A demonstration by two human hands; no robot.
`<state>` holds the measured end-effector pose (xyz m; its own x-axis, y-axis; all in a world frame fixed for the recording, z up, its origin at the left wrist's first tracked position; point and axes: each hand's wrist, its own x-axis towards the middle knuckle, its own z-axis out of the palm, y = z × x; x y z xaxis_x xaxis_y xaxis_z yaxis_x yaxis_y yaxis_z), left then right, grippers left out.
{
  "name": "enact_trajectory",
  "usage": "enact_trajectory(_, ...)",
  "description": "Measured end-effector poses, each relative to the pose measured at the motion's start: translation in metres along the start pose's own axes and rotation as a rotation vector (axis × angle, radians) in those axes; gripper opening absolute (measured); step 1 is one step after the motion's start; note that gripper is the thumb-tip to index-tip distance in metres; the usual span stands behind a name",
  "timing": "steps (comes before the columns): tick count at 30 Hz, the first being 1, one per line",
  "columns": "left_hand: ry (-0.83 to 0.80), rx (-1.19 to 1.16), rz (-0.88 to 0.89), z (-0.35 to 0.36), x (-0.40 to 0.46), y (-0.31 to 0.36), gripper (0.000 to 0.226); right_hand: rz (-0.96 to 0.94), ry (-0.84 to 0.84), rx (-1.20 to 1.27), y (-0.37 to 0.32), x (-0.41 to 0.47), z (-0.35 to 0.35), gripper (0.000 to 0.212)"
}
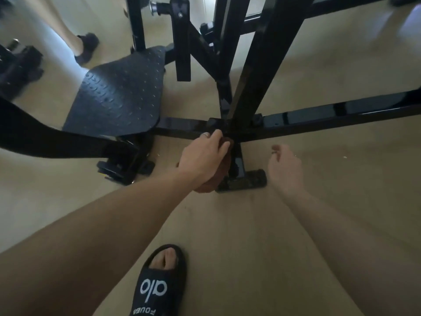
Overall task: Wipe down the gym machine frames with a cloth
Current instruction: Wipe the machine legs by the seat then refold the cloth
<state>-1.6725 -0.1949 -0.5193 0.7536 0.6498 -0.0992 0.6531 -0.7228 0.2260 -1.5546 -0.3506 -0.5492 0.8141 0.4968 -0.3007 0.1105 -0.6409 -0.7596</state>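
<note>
Brown cloth [222, 166], soft and light, sits bunched under my left hand [202, 156], fingers curled over it and pressing it against the frame [237, 156] where the short foot post meets the crossbar. It should fold round edges easily, so I judge a loose wad in the palm is the best hold; the glossy black steel looks slick and rigid, and will not shift. At three o'clock from the cloth my right hand [283, 167] hangs free, fingers loosely curled, holding nothing. Further out, at eleven o'clock, lies the footplate [118, 96].
</note>
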Motion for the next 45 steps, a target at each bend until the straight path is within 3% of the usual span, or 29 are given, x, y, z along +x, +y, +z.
enact_trajectory(3,0.070,0.027,0.125,0.025,0.022,-0.003,0.025,-0.113,-0.018,-0.135,0.010,0.018,0.002,0.038)
enact_trajectory(8,0.151,-0.104,0.068,0.073,0.022,0.015,0.030,-0.206,-0.134,-0.098,0.009,0.027,0.037,0.041)
enact_trajectory(11,0.141,0.058,0.215,0.096,0.015,0.026,0.032,-0.158,-0.184,-0.062,0.022,0.027,0.047,0.038)
enact_trajectory(16,0.121,0.178,0.435,0.098,0.003,0.009,0.033,-0.096,-0.234,-0.054,0.027,0.036,0.026,0.057)
enact_trajectory(23,0.063,0.346,0.767,0.094,0.006,-0.016,0.030,-0.095,-0.293,-0.082,0.010,0.042,0.036,0.054)
enact_trajectory(28,0.137,0.263,0.572,0.086,0.044,-0.016,0.040,-0.147,-0.273,-0.080,0.001,0.052,0.043,0.056)
enact_trajectory(31,0.148,0.178,0.522,0.088,0.040,-0.016,0.032,-0.152,-0.277,-0.079,0.002,0.054,0.042,0.057)
enact_trajectory(42,0.053,0.339,0.850,0.090,0.009,-0.031,0.032,-0.112,-0.381,-0.195,0.010,0.054,0.041,0.037)
enact_trajectory(45,0.056,0.284,0.734,0.074,0.034,-0.033,0.043,-0.099,-0.368,-0.186,0.008,0.055,0.040,0.049)
